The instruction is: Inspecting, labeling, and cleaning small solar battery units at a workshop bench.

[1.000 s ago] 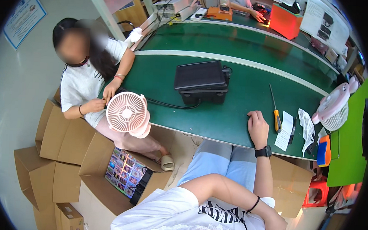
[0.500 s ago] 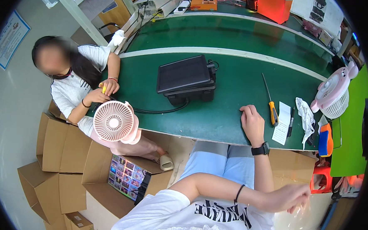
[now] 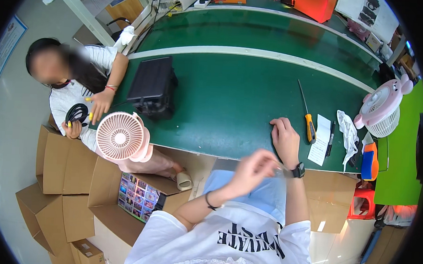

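Note:
My left hand (image 3: 255,171), with a black band on its wrist, is in the air just off the table's front edge, close to my right wrist. Motion smears its bent fingers, so their grip is unclear. On the green table (image 3: 222,104) rests my right hand (image 3: 285,139), a black watch on its wrist, fingers loosely bent and holding nothing visible. A screwdriver (image 3: 309,123) with an orange-yellow handle lies nearest to it on the right. Beside that are a white paper slip (image 3: 320,142), a black pen (image 3: 330,139) and a crumpled white cloth (image 3: 347,134).
A black case (image 3: 151,86) stands at the table's left. Left of it, a co-worker (image 3: 88,73) holds a coiled black cable (image 3: 77,113). A pink fan (image 3: 121,136) is at the left front edge, another pink fan (image 3: 380,107) at right. Cardboard boxes (image 3: 68,167) line the floor.
The black case has moved left, toward the co-worker, whose hand now holds its cable coiled. My left hand has swung from the right to near my right wrist. My right hand stays on the table.

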Action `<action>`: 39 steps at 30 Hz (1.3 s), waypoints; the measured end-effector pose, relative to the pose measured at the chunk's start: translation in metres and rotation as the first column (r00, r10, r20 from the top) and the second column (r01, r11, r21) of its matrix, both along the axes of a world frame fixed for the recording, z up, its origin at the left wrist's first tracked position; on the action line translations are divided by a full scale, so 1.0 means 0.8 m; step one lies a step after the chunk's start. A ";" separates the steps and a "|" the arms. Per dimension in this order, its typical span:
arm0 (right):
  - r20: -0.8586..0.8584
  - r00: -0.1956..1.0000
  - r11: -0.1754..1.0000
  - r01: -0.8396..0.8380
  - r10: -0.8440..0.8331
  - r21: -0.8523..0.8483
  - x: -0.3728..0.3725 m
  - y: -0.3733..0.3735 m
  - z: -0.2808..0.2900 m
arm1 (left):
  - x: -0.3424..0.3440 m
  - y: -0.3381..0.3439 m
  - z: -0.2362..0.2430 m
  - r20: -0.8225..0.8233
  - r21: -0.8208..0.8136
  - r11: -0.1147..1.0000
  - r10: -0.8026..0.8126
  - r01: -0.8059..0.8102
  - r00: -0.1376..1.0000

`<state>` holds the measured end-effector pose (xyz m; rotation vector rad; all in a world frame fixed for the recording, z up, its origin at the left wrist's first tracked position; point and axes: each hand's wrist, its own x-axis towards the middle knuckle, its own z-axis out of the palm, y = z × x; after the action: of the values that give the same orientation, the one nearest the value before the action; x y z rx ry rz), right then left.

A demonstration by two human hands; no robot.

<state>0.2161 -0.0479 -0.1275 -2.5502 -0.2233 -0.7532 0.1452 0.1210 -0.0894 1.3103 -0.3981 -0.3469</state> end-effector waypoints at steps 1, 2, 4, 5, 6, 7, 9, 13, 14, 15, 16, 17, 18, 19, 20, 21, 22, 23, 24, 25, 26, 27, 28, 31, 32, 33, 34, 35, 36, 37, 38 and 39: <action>0.010 1.000 1.000 -0.007 0.007 0.000 0.000 0.000 0.003 | 0.004 0.020 -0.011 0.010 0.069 0.990 0.124 -0.125 0.992; 0.019 1.000 1.000 -0.013 0.013 0.000 -0.001 -0.002 0.005 | 0.005 0.041 -0.021 -0.006 0.087 0.976 0.199 -0.198 0.980; 0.013 1.000 1.000 -0.015 0.015 0.008 -0.002 -0.004 0.007 | 0.006 0.089 -0.047 -0.071 0.078 0.957 0.286 -0.280 0.956; 0.016 1.000 1.000 -0.017 0.016 0.013 -0.001 -0.003 0.008 | 0.002 0.114 -0.061 -0.125 0.045 0.955 0.297 -0.293 0.947; -0.004 1.000 1.000 -0.008 0.008 0.008 -0.001 -0.003 0.008 | -0.005 0.135 -0.069 -0.161 0.051 0.943 0.332 -0.328 0.930; -0.003 1.000 1.000 -0.016 0.016 0.009 0.000 -0.002 0.008 | -0.014 0.153 -0.075 -0.196 0.059 0.929 0.370 -0.366 0.908; -0.004 1.000 1.000 -0.027 0.027 -0.001 0.000 -0.002 0.009 | -0.027 0.179 -0.082 -0.261 0.114 0.891 0.454 -0.440 0.852; -0.015 1.000 1.000 -0.019 0.019 -0.010 -0.003 -0.001 0.012 | -0.043 0.204 -0.119 -0.398 0.137 0.822 0.557 -0.553 0.729; -0.018 1.000 1.000 -0.016 0.016 -0.016 -0.003 0.000 0.011 | -0.044 0.205 -0.130 -0.438 0.147 0.793 0.588 -0.591 0.680; -0.010 1.000 1.000 -0.017 0.017 -0.021 -0.002 0.001 0.008 | -0.044 0.206 -0.141 -0.496 0.156 0.768 0.605 -0.621 0.623; -0.010 1.000 1.000 -0.014 0.014 -0.022 -0.003 0.000 0.008 | -0.042 0.203 -0.153 -0.496 0.156 0.770 0.603 -0.619 0.625; -0.013 1.000 1.000 -0.017 0.016 -0.023 -0.002 0.001 0.008 | -0.041 0.203 -0.166 -0.600 0.105 0.723 0.593 -0.683 0.536; -0.017 1.000 1.000 -0.017 0.016 -0.025 -0.003 0.002 0.008 | -0.039 0.206 -0.180 -0.697 0.063 0.667 0.562 -0.743 0.446; -0.017 1.000 1.000 -0.008 0.008 -0.029 -0.004 -0.001 0.008 | -0.033 0.209 -0.199 -0.699 0.060 0.673 0.556 -0.737 0.450; -0.014 1.000 1.000 -0.014 0.014 -0.022 -0.004 0.001 0.009 | -0.026 0.215 -0.213 -0.765 -0.064 0.656 0.452 -0.752 0.459; -0.011 1.000 1.000 -0.019 0.018 -0.015 -0.004 0.002 0.009 | -0.020 0.220 -0.227 -0.813 -0.186 0.621 0.338 -0.762 0.474; -0.012 1.000 1.000 -0.012 0.011 -0.016 -0.003 0.001 0.006 | -0.010 0.219 -0.232 -0.814 -0.185 0.626 0.334 -0.758 0.474; -0.015 1.000 1.000 -0.014 0.014 -0.012 -0.002 0.002 0.006 | 0.003 0.220 -0.231 -0.770 -0.169 0.680 0.361 -0.714 0.526; -0.018 1.000 1.000 -0.017 0.016 -0.007 -0.002 0.003 0.006 | 0.018 0.219 -0.230 -0.721 -0.149 0.730 0.381 -0.667 0.578; -0.018 1.000 1.000 -0.008 0.008 -0.009 -0.003 0.001 0.005 | 0.034 0.209 -0.221 -0.750 -0.095 0.690 0.424 -0.718 0.507; -0.012 1.000 1.000 -0.011 0.011 -0.006 -0.003 0.000 0.006 | 0.049 0.208 -0.222 -0.749 -0.098 0.692 0.422 -0.715 0.511; -0.005 1.000 1.000 -0.014 0.014 -0.003 -0.003 0.000 0.008 | 0.062 0.207 -0.222 -0.787 -0.137 0.668 0.375 -0.731 0.490; 0.000 1.000 1.000 -0.011 0.011 -0.005 -0.003 0.000 0.008 | 0.075 0.206 -0.225 -0.821 -0.175 0.640 0.325 -0.748 0.469; 0.003 0.999 0.999 -0.033 0.033 0.015 0.000 0.005 0.010 | 0.093 0.235 -0.250 -0.806 -0.320 0.643 0.202 -0.696 0.557; 0.007 1.000 0.999 -0.029 0.029 0.013 0.001 0.004 0.010 | 0.096 0.239 -0.252 -0.710 -0.537 0.625 0.029 -0.567 0.704; -0.001 0.999 0.999 -0.035 0.035 0.022 0.001 0.004 0.010 | 0.097 0.241 -0.254 -0.669 -0.623 0.576 -0.041 -0.529 0.742; -0.009 1.000 0.999 -0.029 0.030 0.029 -0.001 0.001 0.010 | 0.099 0.230 -0.247 -0.666 -0.627 0.581 -0.054 -0.519 0.744; -0.007 1.000 0.999 -0.025 0.025 0.034 -0.002 -0.002 0.009 | 0.099 0.218 -0.240 -0.738 -0.506 0.588 0.085 -0.631 0.670; -0.015 1.000 0.999 -0.018 0.019 0.038 -0.004 -0.003 0.009 | 0.098 0.207 -0.231 -0.785 -0.374 0.573 0.222 -0.729 0.578; -0.021 1.000 0.999 -0.005 0.006 0.044 -0.005 -0.006 0.009 | 0.096 0.200 -0.223 -0.771 -0.355 0.599 0.247 -0.718 0.587; -0.024 1.000 0.999 -0.002 0.004 0.052 -0.006 -0.005 0.010 | 0.092 0.203 -0.224 -0.780 -0.403 0.581 0.187 -0.708 0.597; -0.024 1.000 0.998 -0.007 0.008 0.061 -0.005 -0.004 0.011 | 0.088 0.208 -0.224 -0.786 -0.448 0.561 0.124 -0.696 0.606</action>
<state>0.2120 -0.0512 -0.1185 -2.4983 -0.1986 -0.7147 0.2160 0.2872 -0.2690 0.3533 0.4460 -0.1650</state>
